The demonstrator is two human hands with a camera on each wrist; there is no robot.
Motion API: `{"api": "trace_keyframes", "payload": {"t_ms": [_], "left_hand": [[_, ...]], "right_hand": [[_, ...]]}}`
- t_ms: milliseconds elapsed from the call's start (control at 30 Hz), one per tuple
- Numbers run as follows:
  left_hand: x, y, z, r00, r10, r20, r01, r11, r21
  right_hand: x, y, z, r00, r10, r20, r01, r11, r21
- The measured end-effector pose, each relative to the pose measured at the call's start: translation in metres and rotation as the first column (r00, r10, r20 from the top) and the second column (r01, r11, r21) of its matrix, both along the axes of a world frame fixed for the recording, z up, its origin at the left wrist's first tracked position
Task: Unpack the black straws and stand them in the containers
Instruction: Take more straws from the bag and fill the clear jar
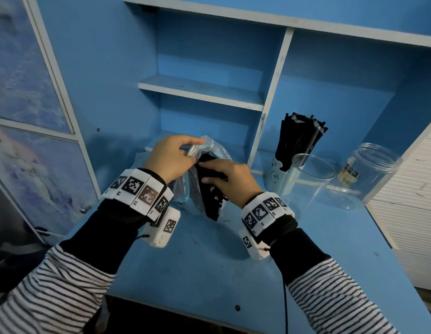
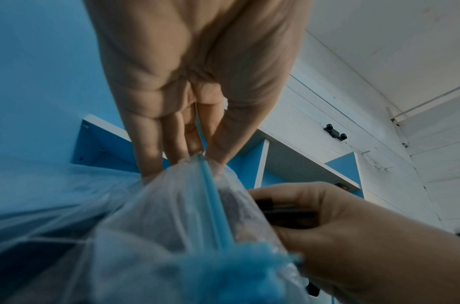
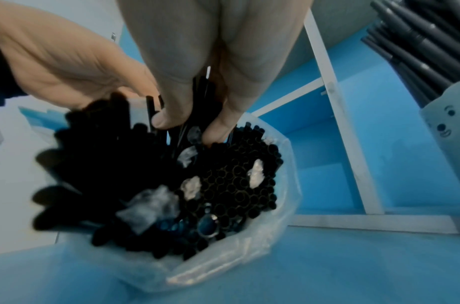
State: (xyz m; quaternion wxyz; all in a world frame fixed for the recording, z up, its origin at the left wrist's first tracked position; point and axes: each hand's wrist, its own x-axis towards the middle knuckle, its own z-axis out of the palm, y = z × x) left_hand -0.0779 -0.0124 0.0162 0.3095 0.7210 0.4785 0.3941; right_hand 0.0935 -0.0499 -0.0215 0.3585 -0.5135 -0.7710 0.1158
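Observation:
A clear plastic bag (image 1: 205, 150) full of black straws (image 1: 211, 201) stands on the blue desk (image 1: 209, 266), its mouth towards me. My left hand (image 1: 176, 155) pinches the bag's upper rim (image 2: 197, 162) and holds it up. My right hand (image 1: 227, 179) reaches into the bag, its fingers (image 3: 166, 117) curled round a small bunch of black straws (image 3: 197, 98). The open straw ends (image 3: 236, 185) fill the bag (image 3: 249, 253). A pale blue bear-face cup (image 1: 278, 177) at the right holds several upright black straws (image 1: 299, 138). Beside it stand a clear glass (image 1: 313, 179) and a clear jar (image 1: 371, 174).
A blue shelf unit (image 1: 200, 90) with white edges rises behind the bag, with a vertical divider (image 1: 270, 97) just left of the cup. A patterned cabinet door (image 1: 29, 116) stands at the left. A white slatted panel (image 1: 407, 201) borders the desk's right side.

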Motion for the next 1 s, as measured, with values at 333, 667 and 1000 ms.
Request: {"api": "trace_keyframes", "payload": {"t_ms": [333, 667, 1000], "left_hand": [[0.008, -0.001, 0.002, 1.0, -0.025, 0.016, 0.025, 1.0, 0.013], [0.002, 0.002, 0.0, 1.0, -0.008, -0.006, 0.008, 1.0, 0.016], [0.006, -0.002, -0.003, 0.999, -0.023, -0.047, 0.023, 1.0, 0.001]], "right_hand": [[-0.012, -0.001, -0.005, 0.996, -0.042, 0.081, 0.041, 0.999, 0.011], [0.002, -0.013, 0.012, 0.986, -0.127, -0.106, 0.132, 0.99, 0.04], [0.031, -0.035, 0.022, 0.953, -0.139, -0.268, 0.098, 0.982, -0.163]]}}
